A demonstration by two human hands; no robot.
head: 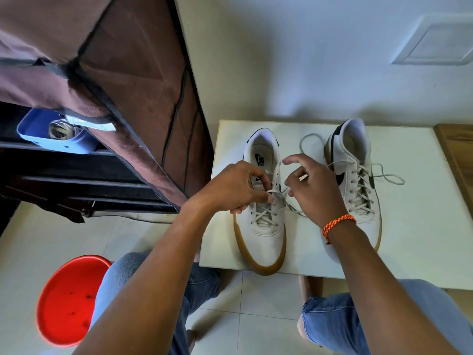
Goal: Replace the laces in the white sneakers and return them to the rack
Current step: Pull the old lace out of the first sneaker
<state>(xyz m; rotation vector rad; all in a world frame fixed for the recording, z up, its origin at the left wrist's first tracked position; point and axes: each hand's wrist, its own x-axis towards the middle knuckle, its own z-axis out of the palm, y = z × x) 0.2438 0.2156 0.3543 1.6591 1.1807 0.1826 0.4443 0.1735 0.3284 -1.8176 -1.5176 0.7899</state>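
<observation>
Two white sneakers with gum soles stand on a low white table (414,226). The left sneaker (266,234) points toward me, its lace (266,216) threaded through the lower eyelets. My left hand (238,188) pinches the lace over the upper eyelets of that shoe. My right hand (312,188) hovers just right of it, fingers curled, with a lace end running under it; whether it grips the lace is unclear. The right sneaker (358,160) is laced, with loose ends (389,178) lying on the table.
A brown fabric-covered shoe rack (115,73) stands at left, its cover lifted, a blue container (38,129) on a shelf. A red stool (69,301) sits at lower left. My knees in blue jeans are under the table edge. A wooden surface (458,149) lies at right.
</observation>
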